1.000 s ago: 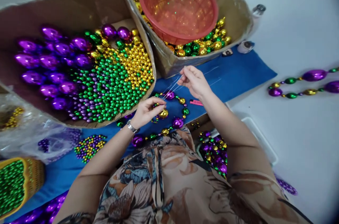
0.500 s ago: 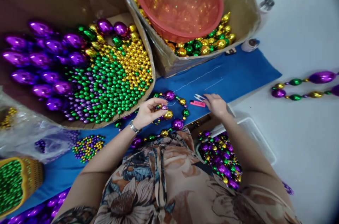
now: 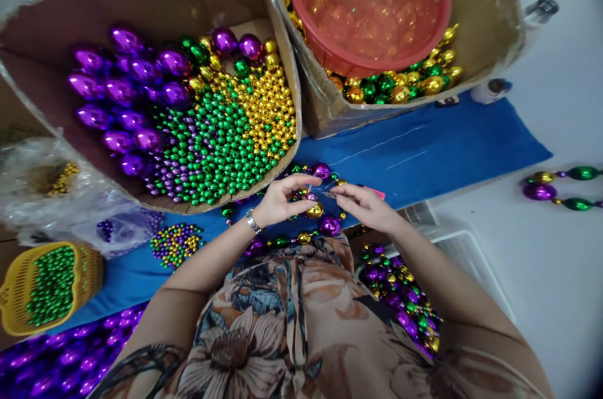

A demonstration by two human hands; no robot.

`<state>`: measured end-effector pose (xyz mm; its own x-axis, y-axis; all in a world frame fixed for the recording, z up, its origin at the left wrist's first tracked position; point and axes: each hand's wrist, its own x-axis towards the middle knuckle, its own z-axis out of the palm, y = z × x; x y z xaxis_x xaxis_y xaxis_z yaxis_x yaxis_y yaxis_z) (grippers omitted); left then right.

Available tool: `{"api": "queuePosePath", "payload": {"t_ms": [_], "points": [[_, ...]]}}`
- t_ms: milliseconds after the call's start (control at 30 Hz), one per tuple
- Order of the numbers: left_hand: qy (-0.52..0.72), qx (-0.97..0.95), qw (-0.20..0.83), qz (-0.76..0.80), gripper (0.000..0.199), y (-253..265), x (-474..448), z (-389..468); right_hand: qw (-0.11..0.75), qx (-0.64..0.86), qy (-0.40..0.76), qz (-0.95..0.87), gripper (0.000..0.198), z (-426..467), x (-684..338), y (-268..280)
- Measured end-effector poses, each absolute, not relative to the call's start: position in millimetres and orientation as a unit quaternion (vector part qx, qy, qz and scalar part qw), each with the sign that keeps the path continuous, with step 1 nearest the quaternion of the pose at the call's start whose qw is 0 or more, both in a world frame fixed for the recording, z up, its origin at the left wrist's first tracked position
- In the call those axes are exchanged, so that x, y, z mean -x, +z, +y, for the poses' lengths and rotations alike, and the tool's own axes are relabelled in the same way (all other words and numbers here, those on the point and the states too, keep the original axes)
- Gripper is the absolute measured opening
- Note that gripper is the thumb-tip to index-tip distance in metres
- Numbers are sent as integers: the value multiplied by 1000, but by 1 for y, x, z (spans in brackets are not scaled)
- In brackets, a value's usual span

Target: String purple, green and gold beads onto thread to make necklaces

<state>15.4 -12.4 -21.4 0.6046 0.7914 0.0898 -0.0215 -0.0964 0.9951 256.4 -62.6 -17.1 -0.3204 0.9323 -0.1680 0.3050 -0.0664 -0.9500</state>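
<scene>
My left hand (image 3: 282, 201), with a metal watch on its wrist, pinches the thread end of a bead necklace (image 3: 328, 225) beside a small purple bead. The necklace has purple, gold and green beads and curves across the blue cloth in front of me. My right hand (image 3: 367, 205) is closed on small thread snips (image 3: 331, 194), mostly hidden by its fingers. Their tips are at the thread, close to my left fingers. Partly behind my right hand lies a pink labelled item (image 3: 377, 193).
A carton (image 3: 298, 116) of loose beads stands at left. Another carton (image 3: 330, 119) holds beads and a red basket (image 3: 370, 66). Loose threads lie on the blue cloth (image 3: 461, 141). A yellow basket (image 3: 89, 273) of green beads is at far left; a finished-looking strand (image 3: 539, 191) lies right.
My right hand has picked up the snips from beside the pink item and brought them left to the thread at my left hand. The view has shifted, so everything sits further right.
</scene>
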Motion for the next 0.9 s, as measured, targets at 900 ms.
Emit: {"api": "queuePosePath", "payload": {"t_ms": [900], "points": [[326,-723,558,242,43,-20,-18,-10,313,473,452,-689,28,-60,-244,-17]]}}
